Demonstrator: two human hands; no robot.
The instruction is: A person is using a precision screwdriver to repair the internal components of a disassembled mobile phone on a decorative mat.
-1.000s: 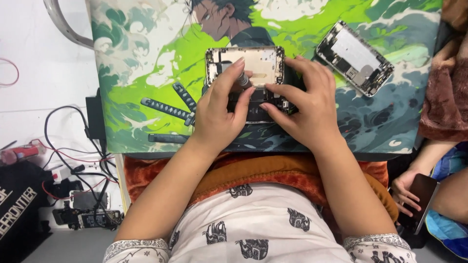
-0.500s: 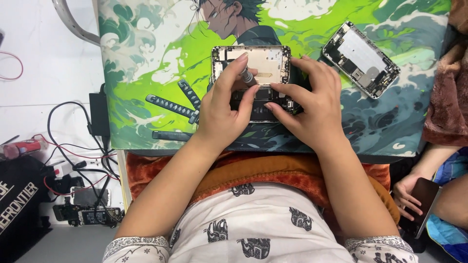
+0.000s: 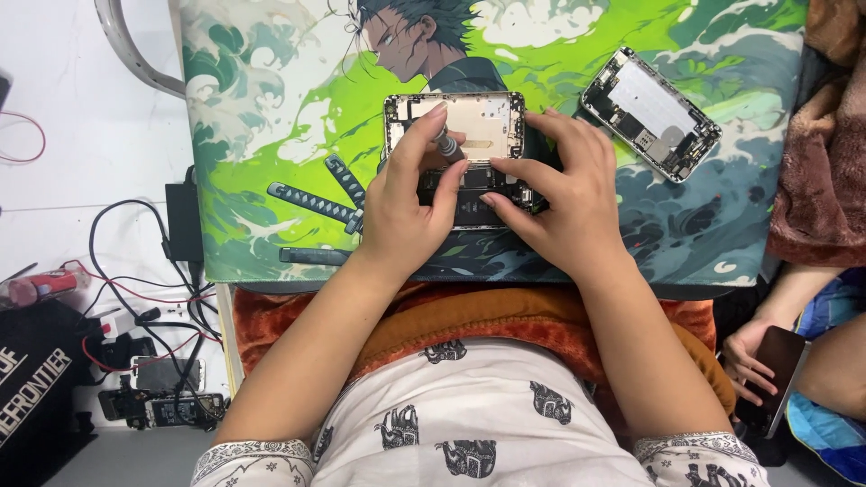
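Two opened phone shells (image 3: 456,135), components inside

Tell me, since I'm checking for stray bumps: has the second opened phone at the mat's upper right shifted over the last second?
No. The second opened phone lies at the same angle on the same wave pattern of the printed mat; only the camera moved slightly.

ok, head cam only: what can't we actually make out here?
- Screwdriver tip: hidden behind the left hand fingers; its contact point on the opened phone cannot be told.
- Lower half of that phone: covered by both hands, right hand included.
- Parts inside the second opened phone: too small to tell apart.
- Another person's hand with a dark phone: arm cut by the right edge.
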